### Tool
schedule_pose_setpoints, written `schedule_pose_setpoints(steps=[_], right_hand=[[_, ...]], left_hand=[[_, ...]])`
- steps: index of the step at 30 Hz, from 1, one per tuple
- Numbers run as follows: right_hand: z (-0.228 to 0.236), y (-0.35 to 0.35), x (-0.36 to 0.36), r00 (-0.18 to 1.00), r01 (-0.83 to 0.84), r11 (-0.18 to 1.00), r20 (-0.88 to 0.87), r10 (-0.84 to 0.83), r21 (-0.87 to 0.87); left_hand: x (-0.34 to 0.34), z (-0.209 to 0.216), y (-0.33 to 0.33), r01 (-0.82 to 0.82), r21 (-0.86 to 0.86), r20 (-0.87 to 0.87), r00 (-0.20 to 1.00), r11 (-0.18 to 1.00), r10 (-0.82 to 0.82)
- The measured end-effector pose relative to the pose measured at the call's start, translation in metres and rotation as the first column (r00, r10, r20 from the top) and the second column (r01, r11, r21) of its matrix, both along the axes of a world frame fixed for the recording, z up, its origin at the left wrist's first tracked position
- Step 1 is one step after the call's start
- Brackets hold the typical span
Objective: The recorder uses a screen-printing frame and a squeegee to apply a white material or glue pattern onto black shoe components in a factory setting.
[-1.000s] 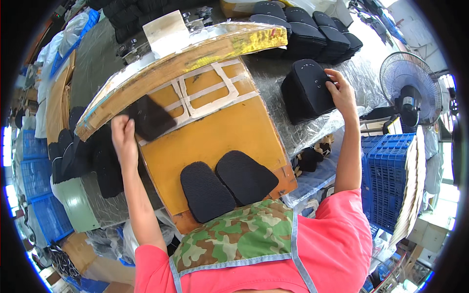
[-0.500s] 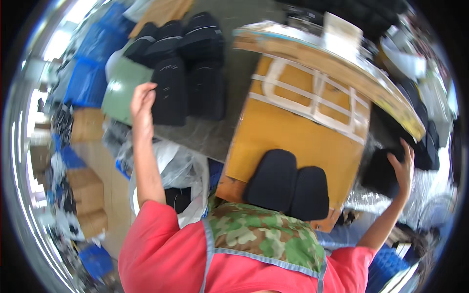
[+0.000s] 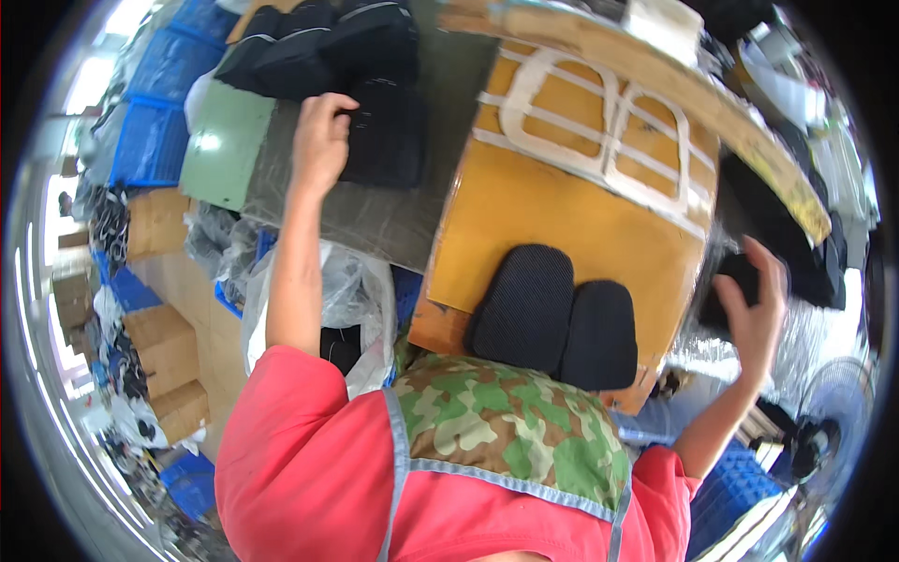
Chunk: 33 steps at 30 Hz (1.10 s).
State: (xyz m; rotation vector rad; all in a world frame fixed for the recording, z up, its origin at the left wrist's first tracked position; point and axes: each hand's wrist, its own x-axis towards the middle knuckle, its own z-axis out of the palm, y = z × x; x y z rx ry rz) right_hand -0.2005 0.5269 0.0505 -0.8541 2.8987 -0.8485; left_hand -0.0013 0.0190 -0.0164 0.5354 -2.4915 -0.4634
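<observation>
My left hand (image 3: 321, 145) reaches to the far left with its fingers curled together. Its fingertips meet the edge of a black rounded pad stack (image 3: 386, 136) with small pale marks; whether they pinch a pad cannot be made out. On the right, my right hand (image 3: 760, 304) has thumb and fingers spread beside a dark piece (image 3: 732, 288), which it partly covers. Between my arms, a textured black pad (image 3: 526, 304) and a smaller plain black pad (image 3: 599, 335) lie side by side on a yellow-brown board (image 3: 562, 225). Two white rounded frames (image 3: 607, 140) are taped to the board's far part.
A wooden beam (image 3: 599, 47) crosses behind the board. More black pieces (image 3: 328, 51) sit at the far left, near a green sheet (image 3: 220, 150). A plastic-lined bin (image 3: 375, 290) stands by my left arm. Blue crates (image 3: 150, 140) and a fan (image 3: 829, 412) flank the sides.
My left hand has moved right and farther over the pads; the left near stack no longer shows in its former place. My right hand stays by the dark piece. The whole view has shifted.
</observation>
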Motion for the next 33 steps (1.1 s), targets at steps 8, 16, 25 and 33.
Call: schedule_pose_setpoints(steps=[8,16,25,33], right_hand=[[-0.047,-0.052,0.074,0.876,-0.452,0.888,0.235,0.422,0.089],[-0.065,-0.038,0.096,0.954,-0.291,0.956,0.068,0.293,-0.034],[-0.061,-0.04,0.098,0.953,-0.304,0.952,-0.007,0.304,-0.045],[-0.047,-0.058,0.025,0.957,-0.064,0.923,0.239,0.165,-0.38]], left_hand=[[0.001,0.03,0.026,0.03,-0.376,0.022,0.999,0.926,-0.024],[0.012,0.013,0.195,0.52,0.37,0.09,0.805,0.77,-0.587],[0.016,-0.008,0.221,0.514,0.357,0.245,0.755,0.78,-0.609],[0.017,-0.007,0.226,0.52,0.271,0.166,0.803,0.81,-0.572]])
